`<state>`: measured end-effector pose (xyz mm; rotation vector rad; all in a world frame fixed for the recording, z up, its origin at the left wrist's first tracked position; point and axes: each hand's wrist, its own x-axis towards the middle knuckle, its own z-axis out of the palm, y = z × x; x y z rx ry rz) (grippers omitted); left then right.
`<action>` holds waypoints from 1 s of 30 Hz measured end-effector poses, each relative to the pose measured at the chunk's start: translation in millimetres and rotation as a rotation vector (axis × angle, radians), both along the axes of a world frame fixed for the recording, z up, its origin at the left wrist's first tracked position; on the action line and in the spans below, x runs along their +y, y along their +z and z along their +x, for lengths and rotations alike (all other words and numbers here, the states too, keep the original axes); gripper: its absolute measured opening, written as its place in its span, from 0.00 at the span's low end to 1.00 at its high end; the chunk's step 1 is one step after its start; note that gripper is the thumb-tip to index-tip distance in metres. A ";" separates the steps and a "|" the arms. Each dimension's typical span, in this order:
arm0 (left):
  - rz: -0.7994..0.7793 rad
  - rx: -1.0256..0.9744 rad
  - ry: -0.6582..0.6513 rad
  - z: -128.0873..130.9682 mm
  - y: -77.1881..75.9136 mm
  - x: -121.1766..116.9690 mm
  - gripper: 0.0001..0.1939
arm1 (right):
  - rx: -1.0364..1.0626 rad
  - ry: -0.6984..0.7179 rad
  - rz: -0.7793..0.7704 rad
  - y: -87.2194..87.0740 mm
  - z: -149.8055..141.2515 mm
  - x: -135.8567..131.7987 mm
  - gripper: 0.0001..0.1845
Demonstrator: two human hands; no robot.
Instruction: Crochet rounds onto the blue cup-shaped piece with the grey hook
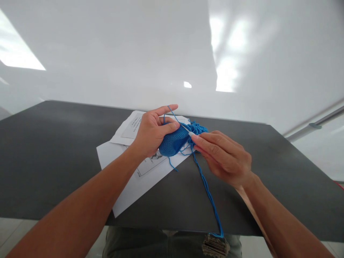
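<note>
My left hand [154, 130] pinches the upper edge of a round blue crochet piece [172, 142] between thumb and fingers. Its index finger is stretched out, with a strand of blue yarn [172, 111] looped over it. In my right hand [224, 152] is a crochet hook [190, 133] with a pale handle. The hook's metal shaft points left to the top edge of the crochet piece, near my left thumb; its very tip is too small to make out. A loose heap of blue yarn [198, 128] lies just behind the hook, partly hidden by my right hand.
Printed paper sheets [120, 186] lie under the hands on a dark grey table [67, 143]. A long yarn strand [206, 186] runs over the table's front edge to a brown bundle [215, 246] at my lap. A white wall [129, 53] stands behind the table.
</note>
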<state>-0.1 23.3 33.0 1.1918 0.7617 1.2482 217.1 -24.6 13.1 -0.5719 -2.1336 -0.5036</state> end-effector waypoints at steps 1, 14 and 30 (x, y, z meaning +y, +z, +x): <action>0.018 0.032 0.008 -1.2 -0.4 0.8 0.42 | -0.014 -0.001 0.007 0.9 0.3 -0.1 0.23; 0.134 0.230 -0.045 -9.9 -2.5 7.1 0.36 | 0.168 0.107 -0.234 9.2 4.4 -5.1 0.18; 0.207 0.304 0.129 12.7 -11.8 -10.2 0.35 | 1.230 0.456 -1.106 -24.3 -37.6 8.9 0.11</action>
